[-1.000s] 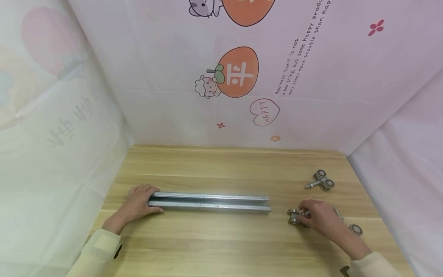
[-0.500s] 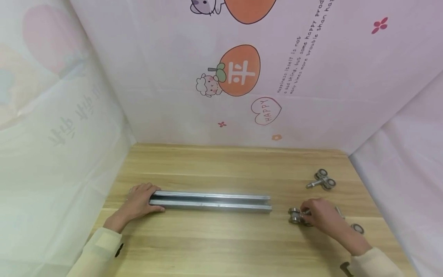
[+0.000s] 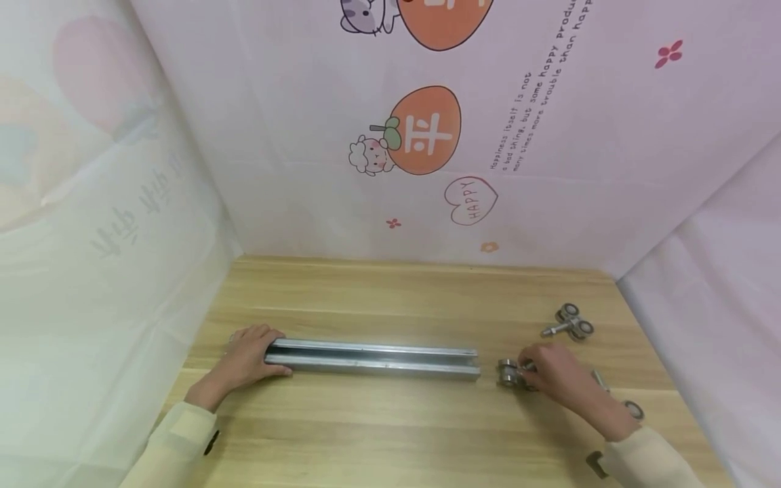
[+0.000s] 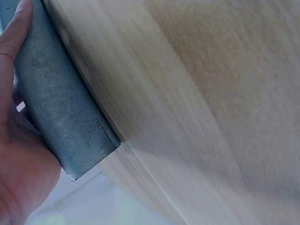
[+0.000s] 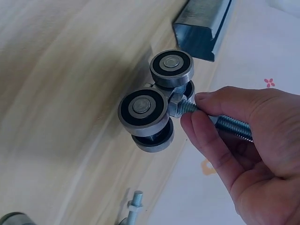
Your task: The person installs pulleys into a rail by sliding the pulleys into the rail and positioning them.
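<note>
A silvery metal C-channel rail (image 3: 372, 366) lies lengthwise on the table, its slot facing up. My left hand (image 3: 244, 356) grips its left end, and in the left wrist view the thumb (image 4: 18, 23) lies along the rail's side. Just off the rail's right end, my right hand (image 3: 558, 376) holds a four-wheeled roller trolley (image 3: 508, 373). In the right wrist view thumb and fingers pinch the trolley's threaded bolt (image 5: 234, 126), with the wheels (image 5: 143, 110) pointing towards the rail's open end (image 5: 194, 40). A gap separates trolley and rail.
Another roller trolley (image 3: 570, 324) rests at the back right of the wooden table (image 3: 390, 434). A third, whose wheel (image 3: 633, 409) and bolt (image 3: 600, 379) show, is partly hidden by my right arm. Printed white cloth walls (image 3: 293, 135) border the table.
My right hand has shifted a little to the left with the roller trolley, bringing it nearer the rail's end. The left hand stays on the rail.
</note>
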Available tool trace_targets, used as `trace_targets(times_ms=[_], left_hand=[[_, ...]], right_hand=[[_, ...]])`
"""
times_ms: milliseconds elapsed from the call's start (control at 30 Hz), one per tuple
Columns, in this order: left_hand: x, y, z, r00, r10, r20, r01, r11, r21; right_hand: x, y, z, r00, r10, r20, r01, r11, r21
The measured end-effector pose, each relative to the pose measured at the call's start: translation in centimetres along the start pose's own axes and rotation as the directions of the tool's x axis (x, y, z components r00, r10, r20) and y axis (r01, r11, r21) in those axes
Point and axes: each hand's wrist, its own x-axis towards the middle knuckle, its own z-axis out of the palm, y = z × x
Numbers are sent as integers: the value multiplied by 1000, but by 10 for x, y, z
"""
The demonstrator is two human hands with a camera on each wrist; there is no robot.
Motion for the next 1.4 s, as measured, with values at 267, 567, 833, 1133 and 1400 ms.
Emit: trace_targets(times_ms=[267,567,833,1133,1400], left_hand=[[0,-2,2,1000,5,1,-5,1000,4],[2,-3,3,1000,-3,7,3,1000,1],[3,-1,3,1000,1,2,-1,1000,-4],[3,-1,3,1000,0,-2,0,1000,-1],[0,-1,3,1000,-7,-1,7,1000,-4]], right_hand=[[15,-5,-2,1000,4,18,-4,1000,19],[24,-7,3,999,-22,30,20,998,63],[30,-10,14,999,-42,1,42,998,55],[34,-16,22,998,-51,-22,52,998,43],[31,-21,26,997,-49,-67,53,997,61]])
